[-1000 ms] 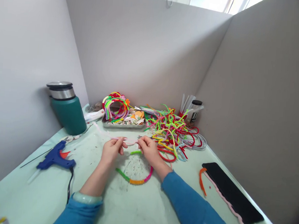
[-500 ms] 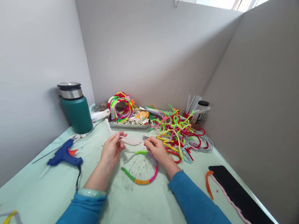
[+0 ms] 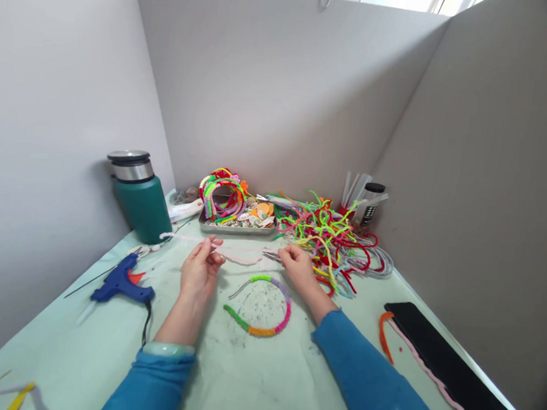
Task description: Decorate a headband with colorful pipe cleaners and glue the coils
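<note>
Okay, head view only. Left hand [image 3: 199, 269] pinches a pink pipe cleaner [image 3: 240, 257] part-way along; its free end sticks out leftwards past the fingers. Right hand [image 3: 299, 268] is closed on the other end. The strand is held just above the worktop [image 3: 257, 388], roughly level between the hands. Directly below lies a headband [image 3: 270, 323], partly wrapped in green, orange and pink. A blue glue gun [image 3: 120, 284] is left of the left hand, a green flask [image 3: 140, 200] behind it. Tray [image 3: 235, 229] and loose pipe cleaner pile [image 3: 332, 239] at the back. A black slab [image 3: 446, 364] is far right.
</note>
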Motion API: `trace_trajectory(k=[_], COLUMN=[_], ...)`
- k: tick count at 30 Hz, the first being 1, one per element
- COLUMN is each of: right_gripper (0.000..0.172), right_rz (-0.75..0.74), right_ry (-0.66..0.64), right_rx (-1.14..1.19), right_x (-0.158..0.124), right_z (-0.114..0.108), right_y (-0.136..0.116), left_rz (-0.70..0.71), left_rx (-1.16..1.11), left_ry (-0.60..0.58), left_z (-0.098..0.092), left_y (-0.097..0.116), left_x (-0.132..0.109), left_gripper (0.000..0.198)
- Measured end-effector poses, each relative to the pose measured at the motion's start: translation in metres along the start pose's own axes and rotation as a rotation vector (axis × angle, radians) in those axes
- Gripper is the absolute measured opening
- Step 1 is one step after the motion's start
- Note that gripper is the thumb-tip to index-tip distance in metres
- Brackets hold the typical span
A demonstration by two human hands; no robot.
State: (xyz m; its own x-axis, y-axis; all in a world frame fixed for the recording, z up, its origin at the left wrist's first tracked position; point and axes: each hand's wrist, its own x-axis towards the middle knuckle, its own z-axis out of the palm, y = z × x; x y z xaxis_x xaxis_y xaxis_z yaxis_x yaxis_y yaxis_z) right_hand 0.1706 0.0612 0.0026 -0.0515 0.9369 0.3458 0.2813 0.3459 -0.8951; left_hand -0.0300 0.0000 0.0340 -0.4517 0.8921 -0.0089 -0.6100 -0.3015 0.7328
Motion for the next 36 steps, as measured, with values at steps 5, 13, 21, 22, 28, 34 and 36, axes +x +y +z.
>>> trace_trajectory(k=[5,13,21,22,28,34,36], right_gripper=[0.022,0.017,0.02,0.02,0.019,0.02,0.02], right_rz=[0.009,0.046,0.09,0.093,0.11,0.131,0.106], right_ry=[0.103,0.224,0.284,0.29,0.325,0.39,0.424], right_rx=[0.002,-0.002,-0.042,-0.057,-0.141,-0.176,-0.148], right_x=[0.004,0.012,0.015,0.015,0.016,0.017,0.017], right_z=[-0.006,-0.018,-0.023,-0.024,-0.027,-0.029,-0.029], right_y=[0.005,0.017,0.024,0.025,0.026,0.028,0.026], left_rz=[0.02,0.058,0.066,0.071,0.059,-0.02,0.005], left_rx=[-0.017,-0.069,-0.081,-0.081,-0.104,-0.099,-0.071], left_ry=[0.029,0.088,0.111,0.104,0.036,0.054,0.046], left_z=[-0.004,-0.008,-0.008,-0.009,-0.01,-0.007,-0.006], left_y=[0.003,0.007,0.009,0.009,0.009,0.014,0.016], left_x=[0.003,0.009,0.01,0.01,0.01,0.009,0.007], left_gripper=[0.012,0.012,0.012,0.012,0.015,0.009,0.012])
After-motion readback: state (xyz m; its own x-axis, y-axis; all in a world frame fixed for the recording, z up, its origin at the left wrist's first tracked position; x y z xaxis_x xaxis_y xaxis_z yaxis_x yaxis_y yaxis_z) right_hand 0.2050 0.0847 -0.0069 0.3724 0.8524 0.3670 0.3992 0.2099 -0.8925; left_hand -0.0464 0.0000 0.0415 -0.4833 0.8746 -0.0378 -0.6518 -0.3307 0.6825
